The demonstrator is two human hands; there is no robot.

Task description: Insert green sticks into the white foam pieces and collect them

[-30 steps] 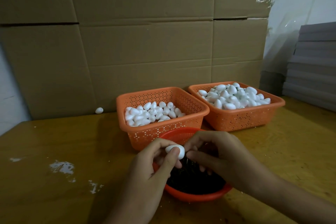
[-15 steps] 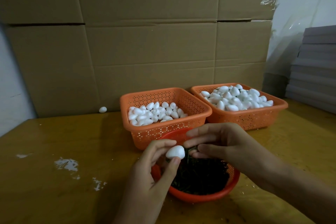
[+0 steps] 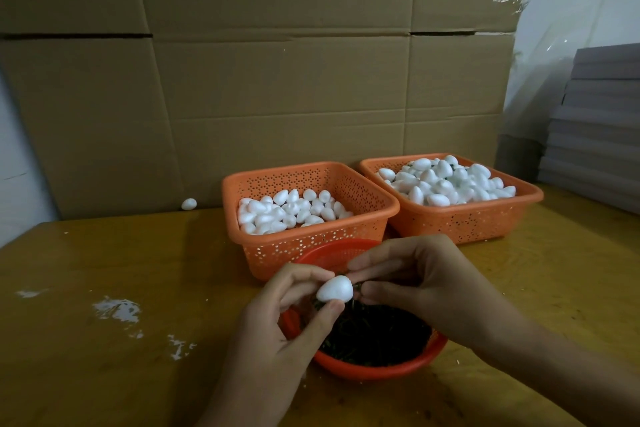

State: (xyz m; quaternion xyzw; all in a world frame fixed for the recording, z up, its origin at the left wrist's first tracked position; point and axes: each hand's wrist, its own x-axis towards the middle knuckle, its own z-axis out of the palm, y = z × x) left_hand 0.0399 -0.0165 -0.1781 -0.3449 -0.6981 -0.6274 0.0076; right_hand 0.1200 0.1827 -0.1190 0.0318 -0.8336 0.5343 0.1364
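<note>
L hand (image 3: pixel 277 326) pinches 1 white foam egg (image 3: pixel 335 289) btwn thumb & fingers, R hand (image 3: pixel 426 281) pinches a green stick (image 3: pixel 357 286) at its wide end, over red basket (image 3: pixel 381 373).

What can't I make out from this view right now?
Head view: how deep the stick sits in the foam piece; right hand hides it.
Head view: single sticks in the bowl; dark blur, partly behind left hand.
Head view: sticks in the right basket; too small.

Glossy wooden table (image 3: pixel 121 374) (matt cardboard (image 3: pixel 277 97) behind).
</note>
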